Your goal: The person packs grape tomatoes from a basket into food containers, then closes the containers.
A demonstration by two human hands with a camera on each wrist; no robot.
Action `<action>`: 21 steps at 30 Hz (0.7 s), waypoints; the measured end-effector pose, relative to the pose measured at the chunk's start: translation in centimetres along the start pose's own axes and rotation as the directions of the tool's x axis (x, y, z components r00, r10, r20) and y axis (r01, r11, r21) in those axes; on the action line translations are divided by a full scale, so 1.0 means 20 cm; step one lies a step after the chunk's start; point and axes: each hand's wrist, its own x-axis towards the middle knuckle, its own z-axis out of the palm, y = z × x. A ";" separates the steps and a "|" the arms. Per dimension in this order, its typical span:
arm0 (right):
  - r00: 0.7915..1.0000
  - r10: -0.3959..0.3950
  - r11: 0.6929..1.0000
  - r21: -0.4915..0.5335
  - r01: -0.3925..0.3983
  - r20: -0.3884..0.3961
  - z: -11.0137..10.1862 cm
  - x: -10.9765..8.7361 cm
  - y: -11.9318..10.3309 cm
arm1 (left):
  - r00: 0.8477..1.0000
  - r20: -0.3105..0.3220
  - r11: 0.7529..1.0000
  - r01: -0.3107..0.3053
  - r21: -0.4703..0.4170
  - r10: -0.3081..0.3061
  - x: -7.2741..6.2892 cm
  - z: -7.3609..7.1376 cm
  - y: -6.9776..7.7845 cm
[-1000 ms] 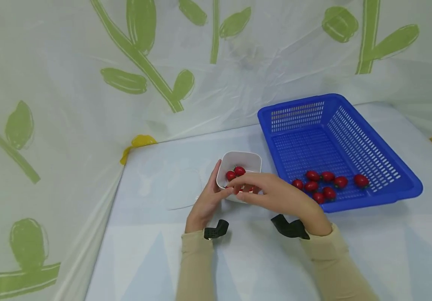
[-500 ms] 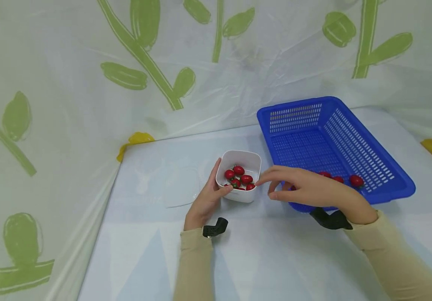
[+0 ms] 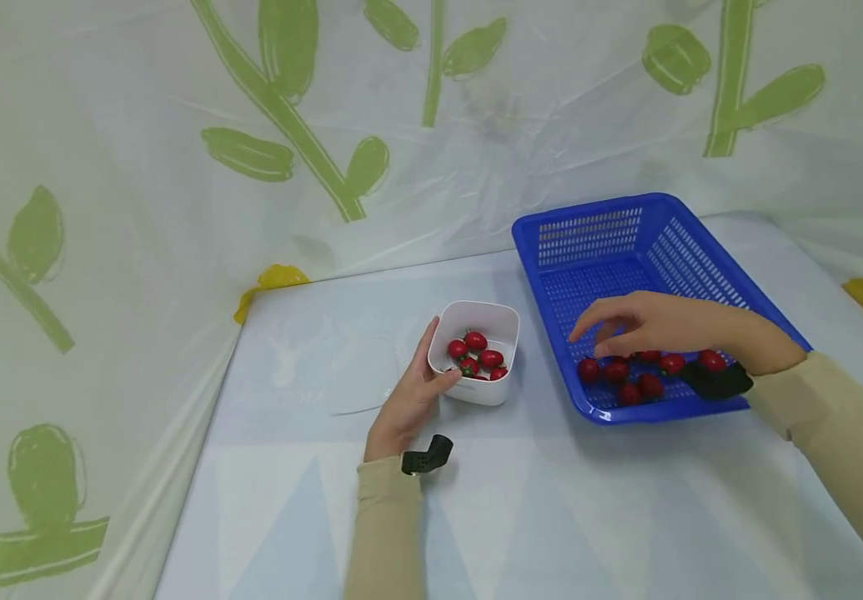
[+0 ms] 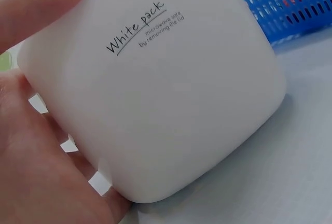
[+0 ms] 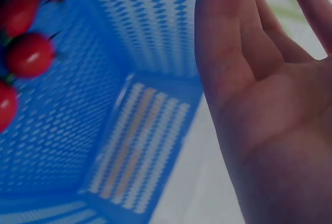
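A square white plastic container [image 3: 485, 393] with several cherry tomatoes [image 3: 490, 359] inside stands on the table. My left hand [image 3: 408, 404] grips it from the left, thumb at the front rim and fingers along the side. Its printed wall [image 4: 171, 105] fills most of the left wrist view. Above the near part of a blue plastic basket [image 3: 536, 283] hovers my right hand [image 3: 652, 323], fingers loosely bent and nothing visible in them. Several more cherry tomatoes [image 3: 650, 386] lie in the basket beneath it, some partly hidden by the hand. In the right wrist view, tomatoes [image 5: 31, 55] appear apart from the palm.
What looks like a clear flat lid [image 3: 359, 375] lies left of the container. A pale cloth covers the table [image 3: 506, 517]. Behind stands a white curtain [image 3: 431, 183] with green leaf prints. The basket's raised walls stand right of the container.
My right hand has moved right, from over the white container to above the blue basket. The left hand keeps its grip on the container, which has barely shifted.
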 end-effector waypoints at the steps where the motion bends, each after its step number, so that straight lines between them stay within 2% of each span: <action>1: 1.000 0.011 1.000 0.009 -0.011 0.004 -0.01 0.00 0.03 | 1.000 -0.002 1.000 -0.002 -0.008 0.002 0.00 0.00 -0.01; 8: 0.994 0.077 0.994 0.076 -0.083 0.082 -0.06 0.00 0.19 | 1.000 -0.002 1.000 -0.006 -0.012 0.006 0.02 -0.03 -0.06; 11: 0.988 0.116 0.990 0.073 -0.124 0.105 -0.08 0.00 0.24 | 1.000 -0.001 1.000 -0.018 -0.010 0.018 0.02 -0.04 -0.07; 17: 0.972 0.179 0.977 0.089 -0.194 0.151 -0.11 0.00 0.31 | 1.000 -0.002 1.000 -0.010 -0.017 0.009 0.02 -0.03 -0.06; 21: 0.967 0.186 0.974 0.093 -0.204 0.174 -0.11 0.01 0.35 | 1.000 0.009 1.000 -0.003 -0.001 0.003 0.02 -0.02 -0.04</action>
